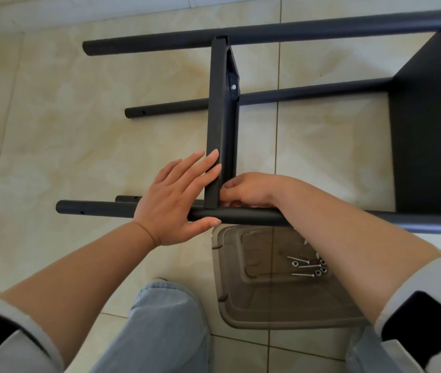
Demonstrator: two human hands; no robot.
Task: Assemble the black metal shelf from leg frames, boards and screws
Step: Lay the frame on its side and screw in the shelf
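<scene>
Left hand [176, 195] pressing board [218, 125] flat-fingered, steadying joint against near leg tube [243, 215]; right hand [249, 191] curling behind corner, likely seating screw — grip hidden.

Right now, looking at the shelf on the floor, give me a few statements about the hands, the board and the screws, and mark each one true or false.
1. The left hand lies with straight fingers against the narrow black board. True.
2. The right hand is picking screws out of the tray. False: it is at the board's near end, beside the front leg tube.
3. The loose screws lie in a clear plastic tray on the floor. True.
4. The shelf frame stands upright. False: its leg tubes lie level over the tiled floor.
5. A silver screw head shows at the board's far end. True.
</scene>
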